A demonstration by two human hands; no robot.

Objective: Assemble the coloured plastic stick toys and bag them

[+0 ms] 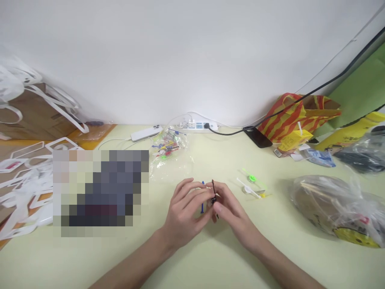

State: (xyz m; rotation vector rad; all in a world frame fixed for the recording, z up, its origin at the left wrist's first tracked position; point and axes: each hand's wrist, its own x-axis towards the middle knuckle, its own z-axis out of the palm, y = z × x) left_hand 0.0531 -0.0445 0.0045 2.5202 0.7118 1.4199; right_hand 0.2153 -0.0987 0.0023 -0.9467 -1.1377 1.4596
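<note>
A pixelated block point(100, 192) hides whatever lies on the left of the surface point(192, 257). What the hands hold is small and half covered by fingers, so its shape is hard to make out. The left hand point(185, 212) and right hand point(230, 210) meet near the middle of the surface, fingertips touching. The left grip is closed on a thin blue stick point(202, 200), which shows above and below the fingers. The right grip is pinched on a dark stick point(213, 192), standing nearly upright between the two hands. Just to the right lie a green piece point(251, 176) and a white piece point(249, 188), apart from the hands. Farther back a clear bag point(170, 154) holds more coloured bits, too small to tell. At the right edge a bag point(337, 206) is cut off
</note>
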